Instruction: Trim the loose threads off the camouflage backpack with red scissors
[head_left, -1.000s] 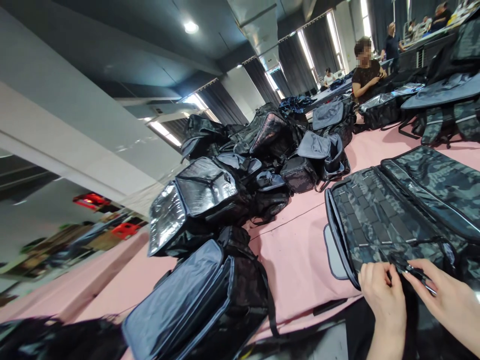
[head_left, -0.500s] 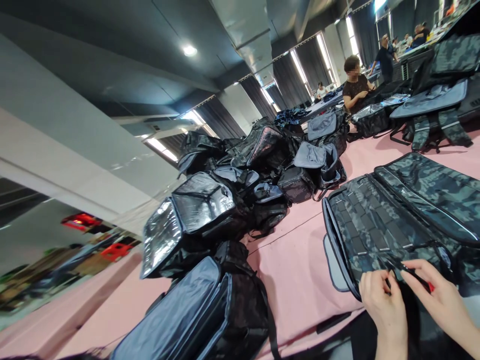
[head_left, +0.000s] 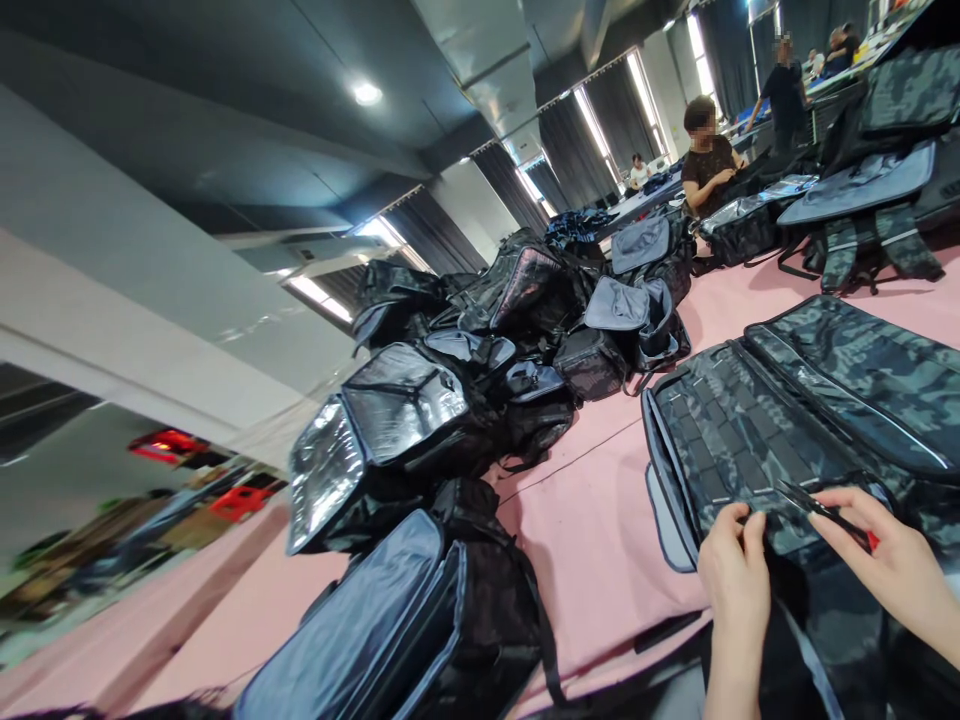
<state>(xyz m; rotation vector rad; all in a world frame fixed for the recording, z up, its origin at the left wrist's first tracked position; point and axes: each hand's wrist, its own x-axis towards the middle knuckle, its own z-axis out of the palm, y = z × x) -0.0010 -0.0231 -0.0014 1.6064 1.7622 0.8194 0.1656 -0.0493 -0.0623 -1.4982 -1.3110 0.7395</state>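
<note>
A dark camouflage backpack (head_left: 757,430) lies opened out on the pink-covered table at the right, with rows of webbing on its front panel. Over its near edge, my left hand (head_left: 731,565) is closed in a pinch; whatever is between the fingertips is too small to make out. My right hand (head_left: 889,540) is wrapped round a pair of small dark thread snips (head_left: 814,503) with a bit of red at the grip. Their tips point left, above the webbing panel, a short way from my left fingers.
Several dark bags are heaped on the pink table cover (head_left: 577,560). A silver-lined open bag (head_left: 405,405) and a grey-blue-lined bag (head_left: 367,610) lie to the left. Across the table a person (head_left: 709,165) handles bags. A large column (head_left: 150,270) rises at left.
My left hand has moved left and slightly down, away from the right hand. The snips have lifted from beside the left fingers and now show plainly above the bag.
</note>
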